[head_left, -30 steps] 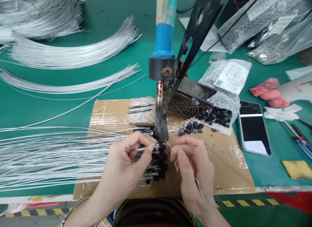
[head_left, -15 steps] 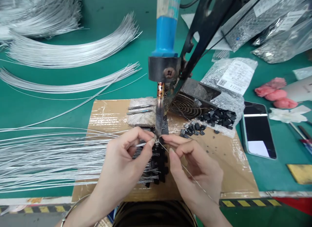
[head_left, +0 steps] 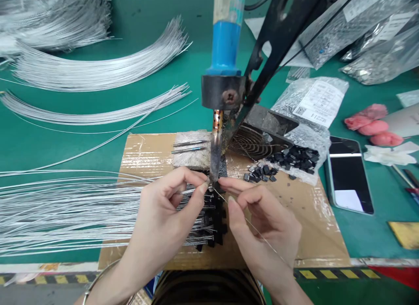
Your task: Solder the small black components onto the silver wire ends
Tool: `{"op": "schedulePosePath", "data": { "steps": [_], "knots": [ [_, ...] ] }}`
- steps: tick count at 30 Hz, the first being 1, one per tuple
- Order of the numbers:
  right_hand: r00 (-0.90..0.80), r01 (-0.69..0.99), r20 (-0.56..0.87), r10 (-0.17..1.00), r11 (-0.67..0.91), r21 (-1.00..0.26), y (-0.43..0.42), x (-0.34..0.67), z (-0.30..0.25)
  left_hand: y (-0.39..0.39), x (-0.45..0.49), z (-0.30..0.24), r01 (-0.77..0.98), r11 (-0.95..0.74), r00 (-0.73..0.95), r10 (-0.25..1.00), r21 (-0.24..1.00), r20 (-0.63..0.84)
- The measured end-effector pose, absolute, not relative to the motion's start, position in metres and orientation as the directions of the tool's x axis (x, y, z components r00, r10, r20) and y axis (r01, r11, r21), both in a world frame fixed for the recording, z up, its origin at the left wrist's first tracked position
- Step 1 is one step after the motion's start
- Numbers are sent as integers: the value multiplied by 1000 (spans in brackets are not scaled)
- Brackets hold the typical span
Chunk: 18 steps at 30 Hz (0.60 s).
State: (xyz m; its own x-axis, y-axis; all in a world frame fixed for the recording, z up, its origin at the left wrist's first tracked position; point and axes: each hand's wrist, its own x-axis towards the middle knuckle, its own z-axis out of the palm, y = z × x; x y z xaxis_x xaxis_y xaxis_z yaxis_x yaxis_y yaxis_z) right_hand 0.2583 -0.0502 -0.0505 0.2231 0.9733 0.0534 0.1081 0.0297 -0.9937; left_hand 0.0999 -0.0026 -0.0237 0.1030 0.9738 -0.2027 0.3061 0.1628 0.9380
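Observation:
A soldering iron [head_left: 215, 158] with a blue collar [head_left: 225, 47] points down, held in a black stand [head_left: 271, 47]. My left hand [head_left: 170, 209] is closed in a pinch just left of its tip, on the end of a thin white wire; the small metal bit at the fingertips is partly hidden. My right hand [head_left: 265, 226] is closed on a strand of solder wire [head_left: 262, 237], which runs from the iron's tip back across the palm. Many white wires [head_left: 81, 213] lie under my left hand, their stripped ends over a row of black pieces [head_left: 218, 222].
Cardboard [head_left: 314, 235] covers the green bench [head_left: 157, 152]. Behind my hands lie a pale pad [head_left: 191, 158] with two metal rods, a coil [head_left: 255, 143] and loose black parts [head_left: 262, 171]. To the right are plastic bags [head_left: 314, 99] and a phone [head_left: 348, 174]. Wire bundles [head_left: 98, 71] lie at left.
The whole view has shifted very slightly to the right. Both hands stay pinched at the iron's tip, with almost no movement.

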Motion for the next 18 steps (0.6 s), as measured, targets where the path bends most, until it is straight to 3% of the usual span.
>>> {"op": "schedulePosePath", "data": {
  "steps": [18],
  "knots": [
    [234,95,26,972,4,-995,-51,257,-47,-4,98,-24,300,170,104,972,939,-209]
  ]
}}
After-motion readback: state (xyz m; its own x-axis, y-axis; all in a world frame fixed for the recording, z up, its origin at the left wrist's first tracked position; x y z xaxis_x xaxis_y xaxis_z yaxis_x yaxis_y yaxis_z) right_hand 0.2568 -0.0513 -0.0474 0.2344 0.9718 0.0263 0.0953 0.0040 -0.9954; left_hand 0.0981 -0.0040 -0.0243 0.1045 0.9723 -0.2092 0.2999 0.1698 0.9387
